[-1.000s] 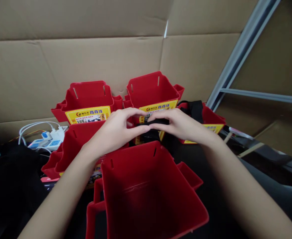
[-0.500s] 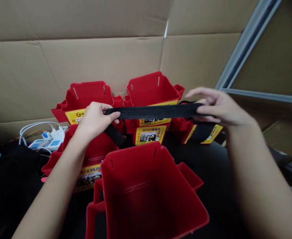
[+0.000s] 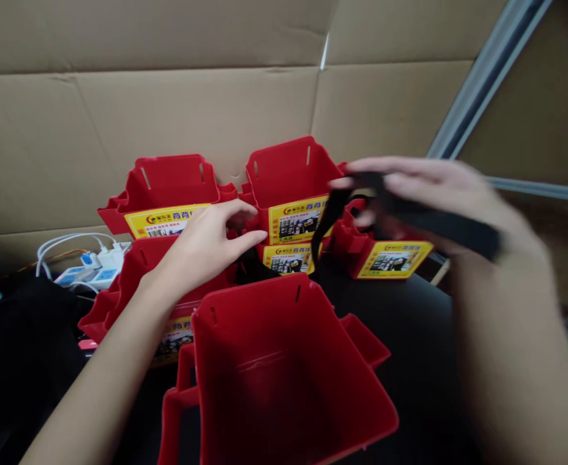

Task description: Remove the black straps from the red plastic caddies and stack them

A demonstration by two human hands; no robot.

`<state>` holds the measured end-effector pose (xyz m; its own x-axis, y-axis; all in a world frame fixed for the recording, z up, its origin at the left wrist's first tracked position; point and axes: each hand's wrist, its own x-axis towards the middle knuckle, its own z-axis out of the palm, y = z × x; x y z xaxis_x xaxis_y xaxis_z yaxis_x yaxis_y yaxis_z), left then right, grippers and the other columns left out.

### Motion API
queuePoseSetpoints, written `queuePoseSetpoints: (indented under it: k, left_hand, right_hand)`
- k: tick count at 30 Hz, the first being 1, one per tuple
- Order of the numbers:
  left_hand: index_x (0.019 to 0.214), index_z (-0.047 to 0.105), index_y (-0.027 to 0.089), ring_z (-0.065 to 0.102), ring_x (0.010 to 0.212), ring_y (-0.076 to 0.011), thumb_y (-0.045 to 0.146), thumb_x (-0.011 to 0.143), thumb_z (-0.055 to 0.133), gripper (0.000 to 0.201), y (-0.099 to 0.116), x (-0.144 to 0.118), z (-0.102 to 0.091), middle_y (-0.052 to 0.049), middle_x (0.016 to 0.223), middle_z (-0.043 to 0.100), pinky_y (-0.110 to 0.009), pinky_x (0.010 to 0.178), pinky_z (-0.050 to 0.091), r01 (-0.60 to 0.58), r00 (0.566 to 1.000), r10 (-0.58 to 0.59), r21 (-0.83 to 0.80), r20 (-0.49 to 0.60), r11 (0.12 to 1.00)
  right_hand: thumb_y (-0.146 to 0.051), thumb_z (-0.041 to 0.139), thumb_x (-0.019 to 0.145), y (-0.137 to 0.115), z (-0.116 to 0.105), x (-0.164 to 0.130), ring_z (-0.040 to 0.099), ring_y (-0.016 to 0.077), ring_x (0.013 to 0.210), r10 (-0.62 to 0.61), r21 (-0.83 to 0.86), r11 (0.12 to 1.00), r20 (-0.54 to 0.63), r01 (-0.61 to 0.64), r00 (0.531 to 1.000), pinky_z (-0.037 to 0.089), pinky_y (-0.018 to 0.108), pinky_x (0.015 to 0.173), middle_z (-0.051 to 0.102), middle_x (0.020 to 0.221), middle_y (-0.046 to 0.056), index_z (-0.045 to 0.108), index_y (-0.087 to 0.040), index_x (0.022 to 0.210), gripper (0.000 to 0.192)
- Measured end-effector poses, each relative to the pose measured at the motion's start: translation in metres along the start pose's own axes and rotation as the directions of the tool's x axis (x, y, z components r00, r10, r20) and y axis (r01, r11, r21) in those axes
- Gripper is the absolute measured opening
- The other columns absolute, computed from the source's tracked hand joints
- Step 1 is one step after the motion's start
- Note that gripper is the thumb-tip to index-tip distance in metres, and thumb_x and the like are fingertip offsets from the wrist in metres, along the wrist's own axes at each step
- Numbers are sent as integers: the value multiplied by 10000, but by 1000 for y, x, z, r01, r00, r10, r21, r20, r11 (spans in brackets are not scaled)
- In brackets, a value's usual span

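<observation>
In the head view, a black strap [image 3: 443, 226] is looped over my right hand [image 3: 429, 184], which grips it and is blurred by motion. One length of it hangs toward the red plastic box [image 3: 284, 336] in front, whose upright back wall has two slots. My left hand [image 3: 210, 242] hovers above another red box [image 3: 150, 261] on the left. Its thumb stands apart from its bent fingers, and nothing shows between them. Black material lies just below its fingertips, partly hidden behind the front box.
Two more red boxes, one back left [image 3: 172, 181] and one back centre [image 3: 288, 168], stand against a cardboard wall [image 3: 191, 123]. Another red box with a yellow label [image 3: 395, 260] lies at right. A power strip [image 3: 94, 271] with white cables is at left.
The strap was stretched level between both hands. My left hand has let go of its end, while my right hand has swung the strap up and toward the right. The right box's label is now uncovered.
</observation>
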<state>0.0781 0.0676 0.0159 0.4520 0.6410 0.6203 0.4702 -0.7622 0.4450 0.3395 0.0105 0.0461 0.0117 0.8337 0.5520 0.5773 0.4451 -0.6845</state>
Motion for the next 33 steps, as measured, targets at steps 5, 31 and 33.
queuePoseSetpoints:
  k: [5,31,33]
  left_hand:
    - [1009,559,158,644,848,-184,364,743,629,343,12,-7,10,-65,915,688,-276,718,507,188,955,-90,-339,283,922]
    - [950,456,153,592,727,-104,216,713,669,324,6,-7,15,-16,837,615,-232,675,463,262,962,-156,-604,223,753]
    - [934,439,164,592,770,-124,261,701,680,349,8,-9,16,-28,892,600,-256,691,468,236,969,-165,-495,184,836]
  right_hand:
    - [-217,638,730,-3,77,4,617,195,916,-134,349,936,212,54,968,528,216,566,598,1114,68,489,-205,1191,484]
    - [-166,620,786,23,84,15,577,158,1002,-653,198,758,225,622,723,438,298,887,625,1087,55,690,-201,987,216]
    - [-172,592,808,28,79,19,600,153,955,-602,217,798,254,562,757,444,290,867,659,1021,46,708,-194,925,166]
